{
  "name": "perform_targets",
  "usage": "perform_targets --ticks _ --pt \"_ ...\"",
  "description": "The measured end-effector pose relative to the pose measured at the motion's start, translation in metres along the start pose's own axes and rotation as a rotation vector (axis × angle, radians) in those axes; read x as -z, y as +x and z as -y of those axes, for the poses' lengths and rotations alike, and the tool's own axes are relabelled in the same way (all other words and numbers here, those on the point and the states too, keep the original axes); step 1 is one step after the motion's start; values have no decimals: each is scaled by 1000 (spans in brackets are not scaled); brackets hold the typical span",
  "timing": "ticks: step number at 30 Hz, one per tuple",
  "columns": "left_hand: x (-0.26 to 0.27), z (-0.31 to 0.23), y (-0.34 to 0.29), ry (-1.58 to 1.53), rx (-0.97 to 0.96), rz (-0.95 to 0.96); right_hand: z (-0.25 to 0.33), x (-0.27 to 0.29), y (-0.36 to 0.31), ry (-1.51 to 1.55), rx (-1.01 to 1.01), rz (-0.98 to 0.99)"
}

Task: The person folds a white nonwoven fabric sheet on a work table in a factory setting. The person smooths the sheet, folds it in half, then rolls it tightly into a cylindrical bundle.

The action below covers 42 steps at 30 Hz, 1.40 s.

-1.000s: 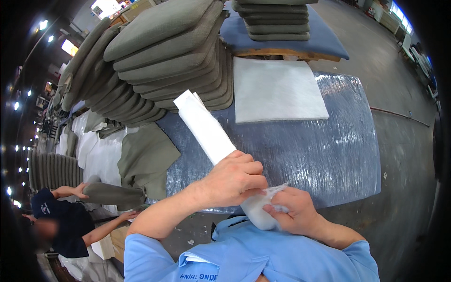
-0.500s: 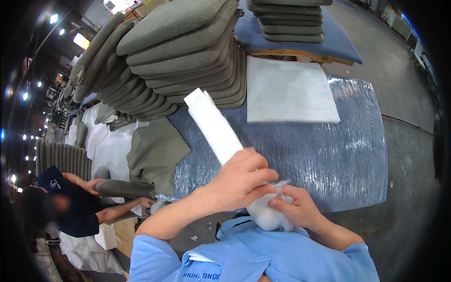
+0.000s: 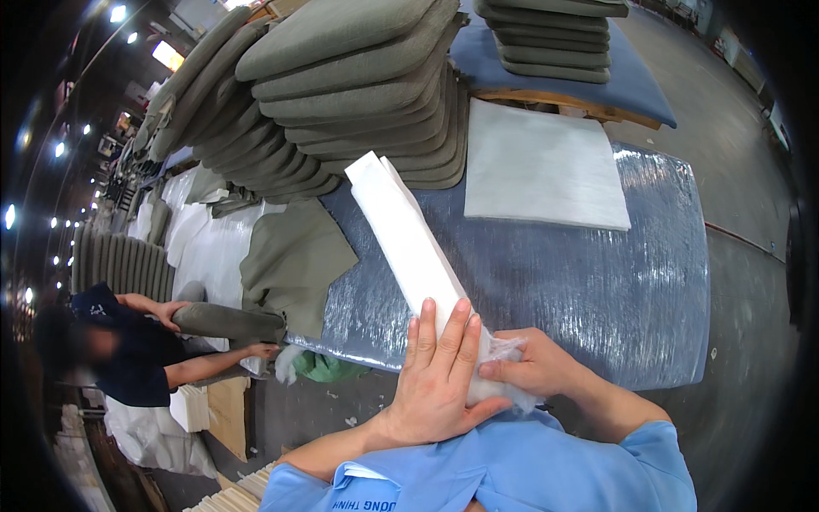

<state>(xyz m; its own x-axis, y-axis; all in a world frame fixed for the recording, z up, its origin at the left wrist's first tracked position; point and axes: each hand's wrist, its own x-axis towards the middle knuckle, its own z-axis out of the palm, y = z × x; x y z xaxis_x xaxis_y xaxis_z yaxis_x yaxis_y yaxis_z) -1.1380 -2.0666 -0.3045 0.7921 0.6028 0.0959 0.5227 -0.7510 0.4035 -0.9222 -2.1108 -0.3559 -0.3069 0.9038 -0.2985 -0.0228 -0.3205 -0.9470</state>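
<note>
A long white folded padding strip (image 3: 401, 226) slants across the near edge of the table, its far end close to the cushion stack. My left hand (image 3: 439, 375) lies flat over its near end, fingers stretched out and slightly apart. Just right of it, a tuft of white fibre stuffing (image 3: 503, 348) is pinched between the thumb and fingers of my right hand (image 3: 537, 365). The stuffing sits against the strip's near end and my shirt front; part of it is hidden by both hands.
The work table (image 3: 597, 299) is wrapped in shiny plastic film. On it lie a square white wadding sheet (image 3: 548, 166) and olive-grey fabric (image 3: 294, 256). Grey cushions (image 3: 350, 94) stand stacked at the back. At left a person (image 3: 128, 350) holds a grey padded piece (image 3: 230, 328).
My left hand has come down from above the stuffing and now lies flat on the strip. My right hand still pinches the stuffing. The view has shifted slightly.
</note>
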Motion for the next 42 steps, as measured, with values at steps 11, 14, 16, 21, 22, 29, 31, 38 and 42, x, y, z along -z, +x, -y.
perform_targets --ticks 11,14,16,21,22,29,31,38,42 --pt "11 -1 -23 133 79 18 17 44 6 -275 103 6" --pt "9 -4 -24 148 98 23 29 25 7 -343 163 50" --pt "10 -6 -19 162 114 22 36 8 12 -410 228 65" --pt "8 -8 -21 178 119 -12 -7 0 32 -309 316 29" --pt "7 -7 -23 180 119 -17 -19 -1 35 -274 280 32" --pt "8 -2 -24 156 94 -42 -103 28 67 -384 32 -291" --pt "6 0 -26 111 84 -61 -91 29 65 -304 40 -306" --pt "-2 44 -9 -243 -104 -198 -9 32 103 11 257 -291" --pt "-42 78 17 -681 338 -621 9 28 138 17 133 -432"
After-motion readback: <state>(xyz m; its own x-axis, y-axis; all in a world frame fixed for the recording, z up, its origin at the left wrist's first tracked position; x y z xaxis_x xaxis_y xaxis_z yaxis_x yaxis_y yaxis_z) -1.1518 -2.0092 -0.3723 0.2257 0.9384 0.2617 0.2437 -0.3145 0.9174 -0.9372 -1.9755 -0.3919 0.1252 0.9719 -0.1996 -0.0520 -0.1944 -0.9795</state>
